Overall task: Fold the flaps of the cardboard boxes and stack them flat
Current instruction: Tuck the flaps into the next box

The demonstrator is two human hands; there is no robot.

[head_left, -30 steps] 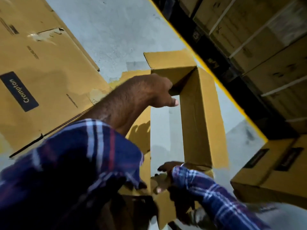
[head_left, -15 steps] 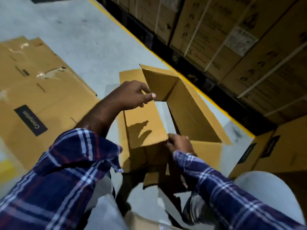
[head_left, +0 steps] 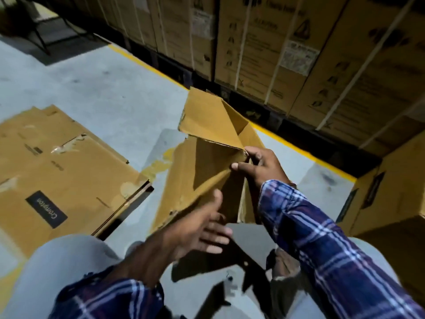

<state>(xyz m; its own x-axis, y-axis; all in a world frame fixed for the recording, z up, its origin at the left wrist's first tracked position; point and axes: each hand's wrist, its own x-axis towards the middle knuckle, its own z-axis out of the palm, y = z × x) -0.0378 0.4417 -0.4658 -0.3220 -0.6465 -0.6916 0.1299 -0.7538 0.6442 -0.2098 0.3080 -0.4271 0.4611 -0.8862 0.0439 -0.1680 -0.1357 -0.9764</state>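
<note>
One box (head_left: 207,171) is under my hands, standing open on the grey floor (head_left: 96,88) between my knees and the yellow line (head_left: 296,146), half collapsed, its far flap (head_left: 204,116) tilted up and back toward the wall of strapped cartons (head_left: 299,54). To my left, near the floor's left edge, lies the pile of flattened boxes (head_left: 57,171), the top one showing a dark label; that is where this one should end up.

To do this step well, I judge I should press the two long walls toward each other along their existing creases, not across the panels, so the cardboard shears flat instead of buckling. The torn edge by the far flap looks weak, so I would push lower down on the wall. The flaps should go in line with the walls before I lay the box down, or it will sit proud on the pile.

My right hand (head_left: 262,166) is at the box's upper right corner, where the flap crease meets the wall. Its fingers are curled and pinching the cardboard edge there, thumb stretched along the inside face. My left hand (head_left: 195,231) is spread wide, fingers straight and apart, holding nothing; it is blurred, just in front of the near wall, and I cannot tell whether it touches it.
</note>
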